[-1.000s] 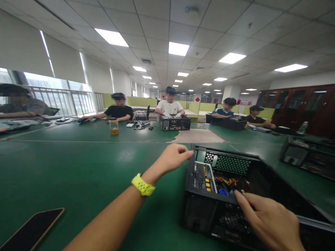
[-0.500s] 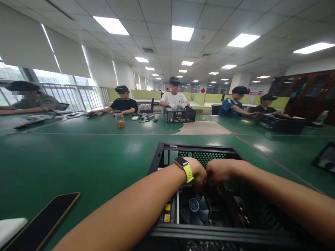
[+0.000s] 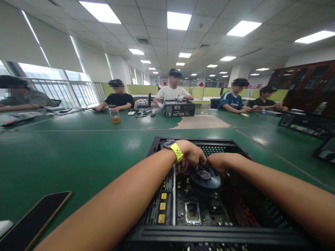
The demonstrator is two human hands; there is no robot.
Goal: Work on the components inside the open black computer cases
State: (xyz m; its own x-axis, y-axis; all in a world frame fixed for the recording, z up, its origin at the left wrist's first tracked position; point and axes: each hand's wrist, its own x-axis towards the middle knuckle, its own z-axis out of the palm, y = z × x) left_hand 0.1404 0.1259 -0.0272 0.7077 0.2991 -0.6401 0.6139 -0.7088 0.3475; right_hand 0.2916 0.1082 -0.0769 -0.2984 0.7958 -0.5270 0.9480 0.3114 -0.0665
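A CPU cooler (image 3: 205,180) with a dark round fan hangs tilted inside an open black computer case (image 3: 209,232), raised off the motherboard. My left hand (image 3: 194,155), wearing a watch with a yellow-green strap, is closed at the cooler's far left edge. At its far right edge is my right hand (image 3: 218,162), curled against the cooler, its fingertips largely hidden. Below the cooler, the metal-framed CPU socket (image 3: 193,212) lies exposed on the motherboard. Along the left side runs a power supply (image 3: 162,198) with yellow labels.
A phone (image 3: 39,216) lies left on the green table (image 3: 104,157), beside a white object at the edge. Across the table, several people sit among computer parts. Another case (image 3: 180,108) stands opposite; a jar (image 3: 115,116) holds orange liquid. More cases stand far right.
The cooler has come up off the board and shifted away from me, tilting and uncovering the socket. Both hands moved with it. Opposite, a person's gloved hands have moved apart.
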